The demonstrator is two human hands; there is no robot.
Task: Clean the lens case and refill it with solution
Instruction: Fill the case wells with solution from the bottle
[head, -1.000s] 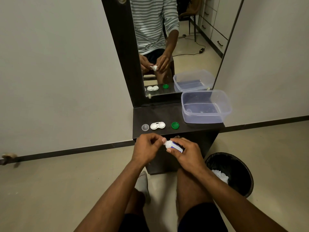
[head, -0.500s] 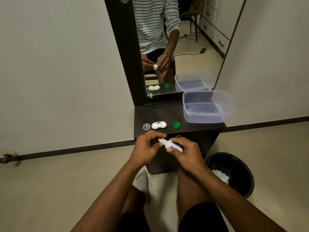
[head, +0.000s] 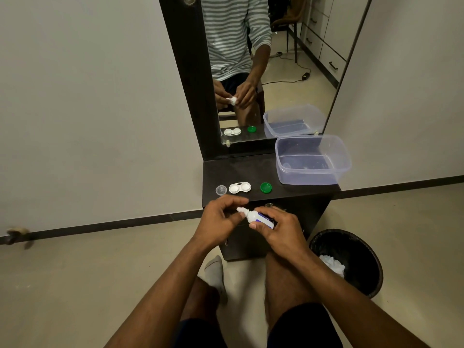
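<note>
A small white solution bottle (head: 256, 217) with a blue label lies sideways in my right hand (head: 281, 228), in front of the dark dresser top (head: 241, 169). My left hand (head: 218, 221) curls around the bottle's white tip, thumb against the neck, index finger arched above. Whether a cap sits in those fingers is hidden. The white lens case (head: 239, 188) lies with both wells uncovered near the dresser's front edge. A clear round lid (head: 221, 190) sits to its left, a green lid (head: 266, 187) to its right.
A clear plastic tub (head: 311, 178) stands at the dresser's back right, by the mirror (head: 276, 71). On the floor to the right stands a black bin (head: 375, 259) with white tissue inside. My knees are below my hands.
My left fingers, which covered the bottle's tip a second ago, have drawn back and the white tip now shows. The bottle and my right hand stay in place.
</note>
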